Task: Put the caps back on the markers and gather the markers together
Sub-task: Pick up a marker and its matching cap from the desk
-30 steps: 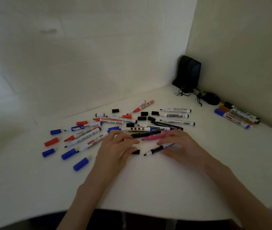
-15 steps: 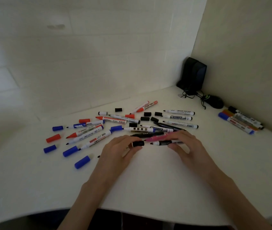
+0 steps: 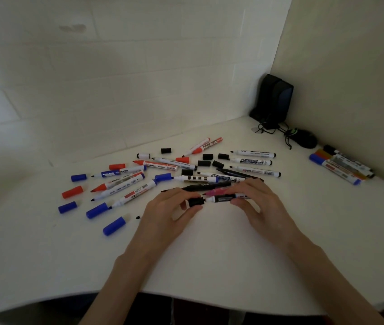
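Pinching a stubby black cap [image 3: 196, 202], the left hand [image 3: 165, 214] faces a slim white marker [image 3: 223, 198] — right hand [image 3: 263, 207] clamped round it.

Office-like desk corner: white desk [image 3: 209, 254], black speakers [image 3: 276, 97], corded mouse [image 3: 306, 140], scattered whiteboard markers [image 3: 253, 162], painted block wall [image 3: 139, 78].

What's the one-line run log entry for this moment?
step: capping; left hand: pinches black cap; right hand: holds marker; cap: at marker tip
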